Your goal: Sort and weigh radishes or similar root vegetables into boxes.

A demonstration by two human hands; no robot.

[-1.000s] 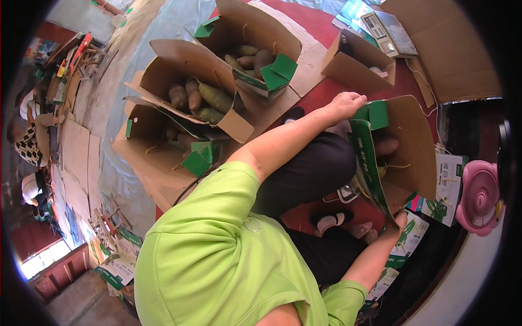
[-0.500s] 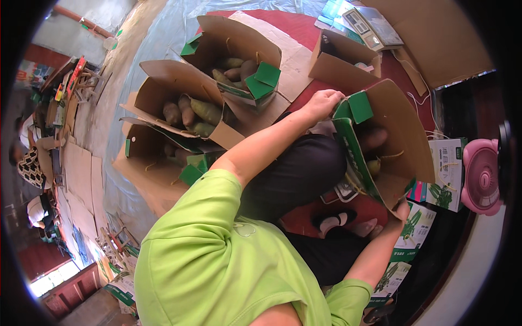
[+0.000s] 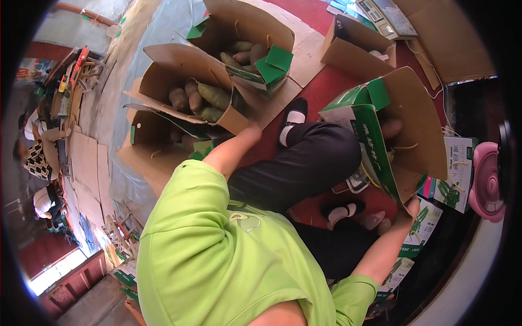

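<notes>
A tall open cardboard box (image 3: 367, 130), white and green outside and brown inside, leans at my right with a few root vegetables (image 3: 391, 127) in it. My right hand (image 3: 413, 209) is closed on its lower near corner; some fingers are hidden. My left hand (image 3: 251, 129) is smeared by motion, beside the near corner of an open carton (image 3: 234, 120) on the left. I cannot tell whether it touches the carton or how its fingers lie. That carton holds several long green and brownish root vegetables (image 3: 213, 96), like radishes.
Another open carton of vegetables (image 3: 250, 22) stands behind, and a third carton (image 3: 142, 157) nearer. A small brown box (image 3: 353, 51) and a scale (image 3: 389, 16) are at the far right. Printed cartons (image 3: 455, 163) and a pink fan (image 3: 485, 182) stand right. People sit far left.
My left hand has let go of the right box's upper corner and swung left to the other carton. My right hand stays on the box. The view has shifted slightly.
</notes>
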